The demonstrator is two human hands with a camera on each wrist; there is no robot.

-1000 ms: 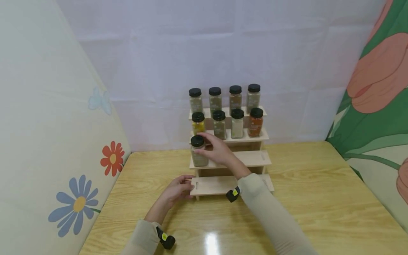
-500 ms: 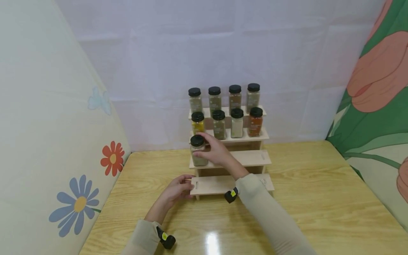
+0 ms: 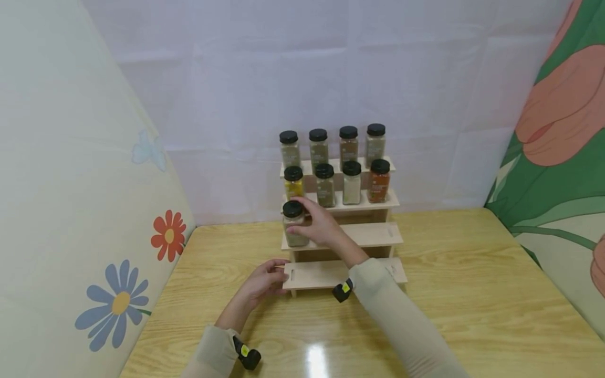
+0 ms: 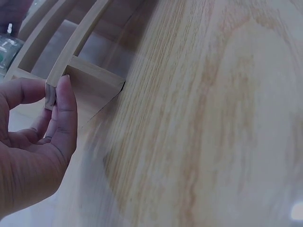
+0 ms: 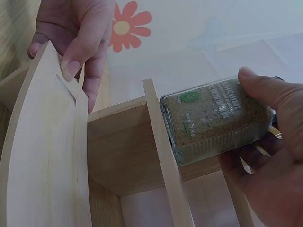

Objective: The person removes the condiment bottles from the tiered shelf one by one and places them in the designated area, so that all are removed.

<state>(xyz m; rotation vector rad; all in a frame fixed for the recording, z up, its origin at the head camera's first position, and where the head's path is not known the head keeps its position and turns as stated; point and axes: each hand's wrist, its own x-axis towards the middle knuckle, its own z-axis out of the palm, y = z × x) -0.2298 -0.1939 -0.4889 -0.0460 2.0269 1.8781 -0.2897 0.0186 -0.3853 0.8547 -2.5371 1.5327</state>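
A glass spice jar with a black lid stands at the left end of the rack's second tier from the bottom. My right hand grips it from the right, thumb across the front; the right wrist view shows the jar with its base against the shelf edge. With my left hand I pinch the left end of the bottom shelf of the wooden spice rack. In the left wrist view the thumb and fingers of that hand close on the shelf's end.
Several more black-lidded spice jars fill the two upper tiers, among them a yellow one behind the held jar and a red one at the right. The wood-grain table extends around the rack. A white cloth hangs behind.
Hardly anything differs: my right wrist has shifted slightly left since a second ago. The held jar and my left hand stay where they were.
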